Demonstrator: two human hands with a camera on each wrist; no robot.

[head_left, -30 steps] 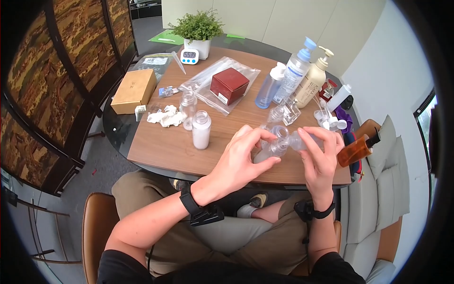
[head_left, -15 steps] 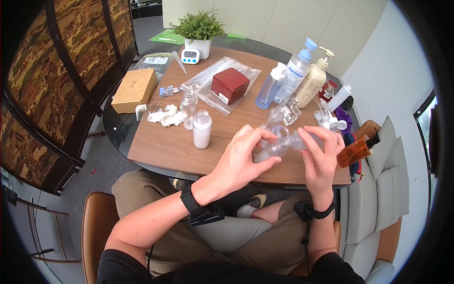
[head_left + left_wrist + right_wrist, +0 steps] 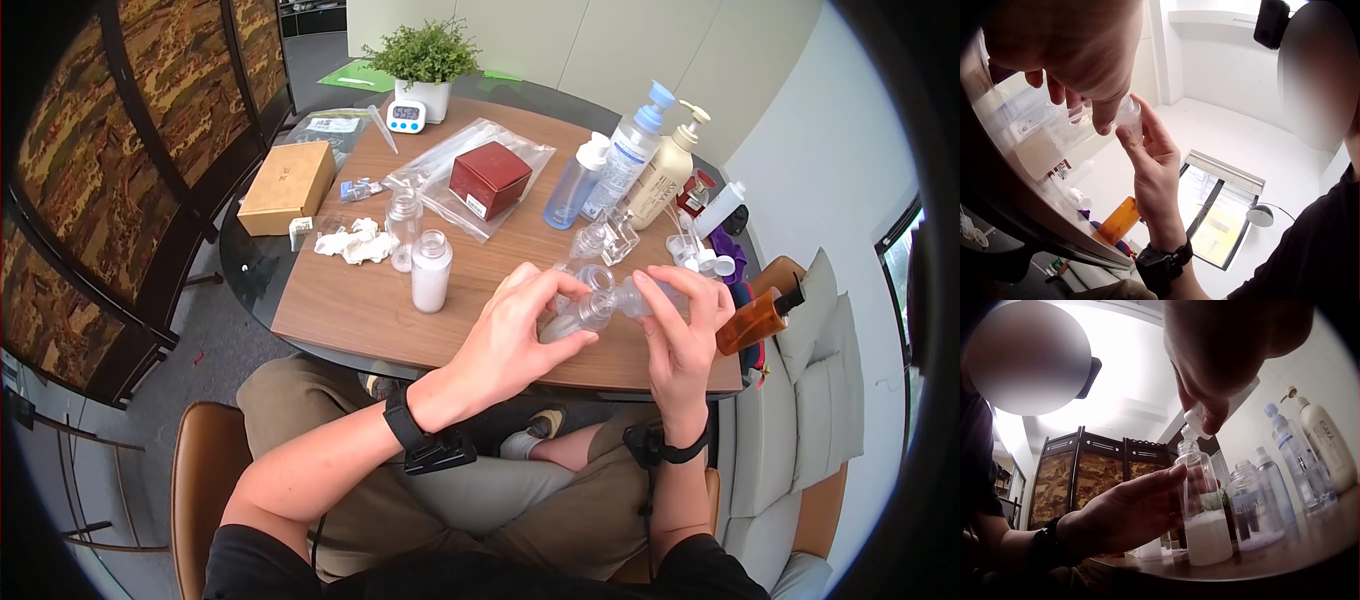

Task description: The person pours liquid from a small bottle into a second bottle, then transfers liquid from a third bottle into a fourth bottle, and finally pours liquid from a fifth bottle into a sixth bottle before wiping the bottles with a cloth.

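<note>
In the head view the left hand point(image 3: 515, 325) grips a clear bottle point(image 3: 580, 318) at the table's near edge. The right wrist view shows that bottle point(image 3: 1207, 540) standing upright, cloudy whitish liquid in its lower part, the left thumb near its neck. Between thumb and fingers the right hand point(image 3: 685, 325) pinches a small translucent bottle point(image 3: 632, 298), tipped so its mouth meets the open mouth of the clear bottle. The left wrist view also shows the right hand point(image 3: 1159, 175) around the small bottle point(image 3: 1129, 117). Another open clear bottle point(image 3: 1254, 509) stands beside the gripped one.
A white-filled bottle point(image 3: 431, 275) and a clear bottle point(image 3: 403, 230) stand left of the hands, near crumpled tissue point(image 3: 357, 243). Behind are a dark red box point(image 3: 490, 180) and a blue bottle point(image 3: 573, 185). An amber bottle point(image 3: 750, 322) lies tilted beyond the right hand.
The head view has shifted very slightly. Both hands keep the same grips, and the two bottles remain mouth to mouth.
</note>
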